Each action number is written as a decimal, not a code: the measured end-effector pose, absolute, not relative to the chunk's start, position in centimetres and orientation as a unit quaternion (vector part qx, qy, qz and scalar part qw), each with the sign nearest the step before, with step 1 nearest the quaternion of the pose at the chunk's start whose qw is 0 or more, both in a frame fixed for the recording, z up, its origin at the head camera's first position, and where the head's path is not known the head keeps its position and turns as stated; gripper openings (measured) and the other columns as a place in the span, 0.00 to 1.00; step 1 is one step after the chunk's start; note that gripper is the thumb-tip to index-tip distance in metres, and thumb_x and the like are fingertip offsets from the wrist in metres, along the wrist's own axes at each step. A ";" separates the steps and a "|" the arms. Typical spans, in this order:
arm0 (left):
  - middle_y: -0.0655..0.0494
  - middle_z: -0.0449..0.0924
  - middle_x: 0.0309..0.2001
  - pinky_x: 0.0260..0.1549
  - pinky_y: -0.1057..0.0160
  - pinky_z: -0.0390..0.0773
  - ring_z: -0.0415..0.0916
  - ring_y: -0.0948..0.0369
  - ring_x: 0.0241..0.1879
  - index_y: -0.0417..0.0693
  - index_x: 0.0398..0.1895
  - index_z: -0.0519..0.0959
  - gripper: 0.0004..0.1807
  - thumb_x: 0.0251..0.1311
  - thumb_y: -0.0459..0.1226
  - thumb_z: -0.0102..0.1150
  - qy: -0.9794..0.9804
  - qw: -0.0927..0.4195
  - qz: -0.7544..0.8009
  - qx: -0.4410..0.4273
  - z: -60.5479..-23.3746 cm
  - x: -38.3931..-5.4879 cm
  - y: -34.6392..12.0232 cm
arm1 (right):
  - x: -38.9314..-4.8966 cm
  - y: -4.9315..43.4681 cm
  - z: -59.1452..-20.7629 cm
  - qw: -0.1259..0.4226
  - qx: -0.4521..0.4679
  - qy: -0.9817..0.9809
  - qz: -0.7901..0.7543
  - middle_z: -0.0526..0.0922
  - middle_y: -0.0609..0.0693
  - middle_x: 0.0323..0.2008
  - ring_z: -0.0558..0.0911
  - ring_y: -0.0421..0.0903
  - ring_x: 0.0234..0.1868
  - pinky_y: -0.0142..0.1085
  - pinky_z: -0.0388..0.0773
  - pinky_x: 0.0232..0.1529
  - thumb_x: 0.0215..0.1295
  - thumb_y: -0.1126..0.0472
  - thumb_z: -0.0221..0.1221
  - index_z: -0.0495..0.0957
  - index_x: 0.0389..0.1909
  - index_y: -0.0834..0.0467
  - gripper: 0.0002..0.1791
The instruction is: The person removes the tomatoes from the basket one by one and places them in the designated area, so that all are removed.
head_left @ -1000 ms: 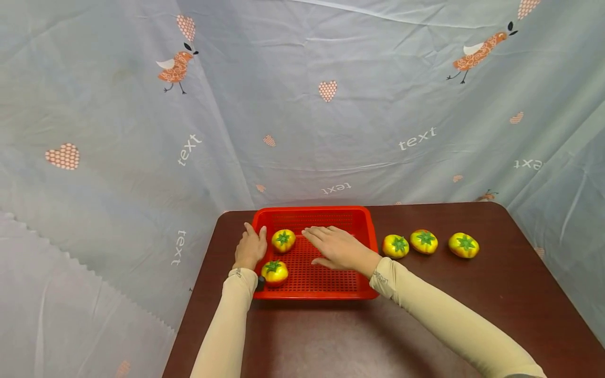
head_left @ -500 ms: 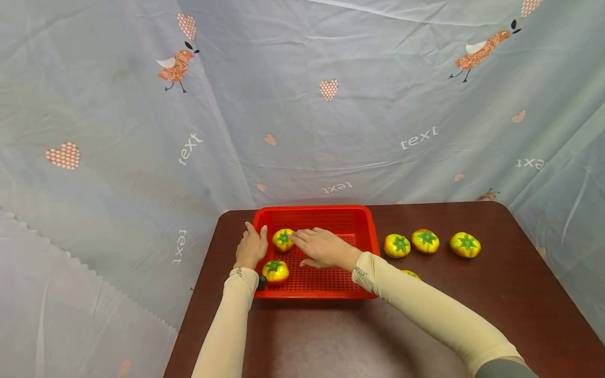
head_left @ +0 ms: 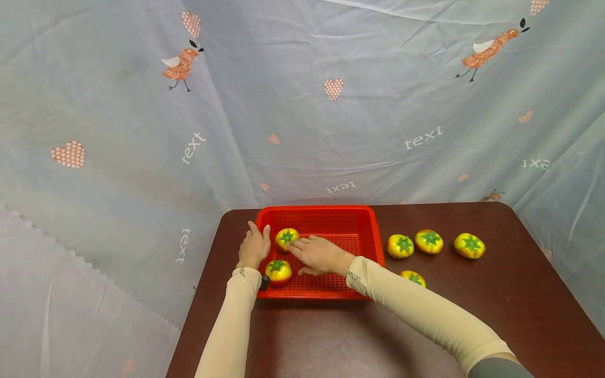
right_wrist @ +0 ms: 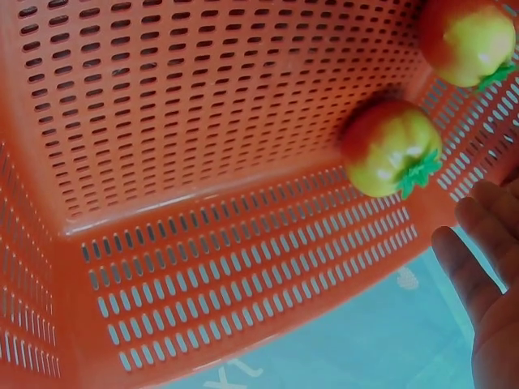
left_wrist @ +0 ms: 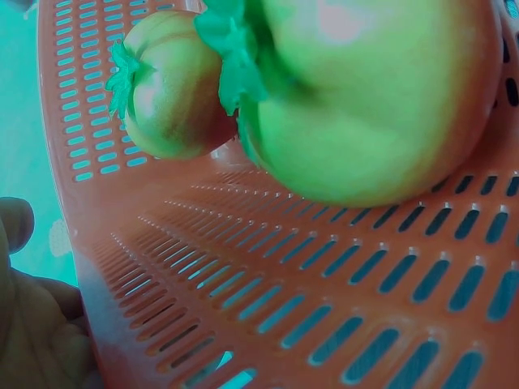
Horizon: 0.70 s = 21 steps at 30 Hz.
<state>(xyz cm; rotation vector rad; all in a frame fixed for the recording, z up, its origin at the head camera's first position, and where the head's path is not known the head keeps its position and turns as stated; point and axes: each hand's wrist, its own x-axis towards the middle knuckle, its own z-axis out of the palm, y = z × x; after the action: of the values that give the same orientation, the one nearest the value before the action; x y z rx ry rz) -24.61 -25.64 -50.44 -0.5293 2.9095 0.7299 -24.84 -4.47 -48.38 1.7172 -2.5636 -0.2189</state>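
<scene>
In the head view a red perforated plastic basket (head_left: 331,209) lies on the table with two yellow-red tomatoes inside, the far one (head_left: 286,237) and the near one (head_left: 278,272). My left hand (head_left: 253,247) is at the basket's left rim, fingers extended forward; whether it touches the rim is hard to tell. My right hand (head_left: 321,255) reaches over the basket, palm down, fingers extended toward the far tomato. Its fingertips overlap that tomato in the head view, but the right wrist view shows the fingers (right_wrist: 466,271) apart from the tomato (right_wrist: 393,150). Nothing is held.
Right of the basket several more tomatoes lie on the dark brown table (head_left: 520,294); one (head_left: 413,278) is partly covered by the right sleeve (head_left: 425,310). A printed grey curtain (head_left: 293,105) hangs behind the table. A small black device (head_left: 264,282) sits at my left wrist.
My right hand has moved left over the basket, toward the two tomatoes. One tomato on the table has come into view from behind the right sleeve. The left hand stays put.
</scene>
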 end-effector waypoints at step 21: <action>0.27 0.55 0.70 0.64 0.37 0.64 0.65 0.32 0.63 0.30 0.76 0.36 0.42 0.76 0.55 0.25 0.953 0.047 0.241 -0.178 -50.4 -24.7 -25.5 | -23.8 -7.5 -50.6 0.029 0.571 -0.815 -0.093 0.75 0.49 0.64 0.75 0.44 0.64 0.37 0.72 0.65 0.65 0.37 0.58 0.66 0.70 0.58 0.40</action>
<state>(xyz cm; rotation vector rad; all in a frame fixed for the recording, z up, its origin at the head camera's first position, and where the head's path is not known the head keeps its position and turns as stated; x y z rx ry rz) -24.68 -25.49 -50.41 -0.5418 2.9072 0.7367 -23.77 -7.54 -50.60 1.7625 -2.5130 -0.2881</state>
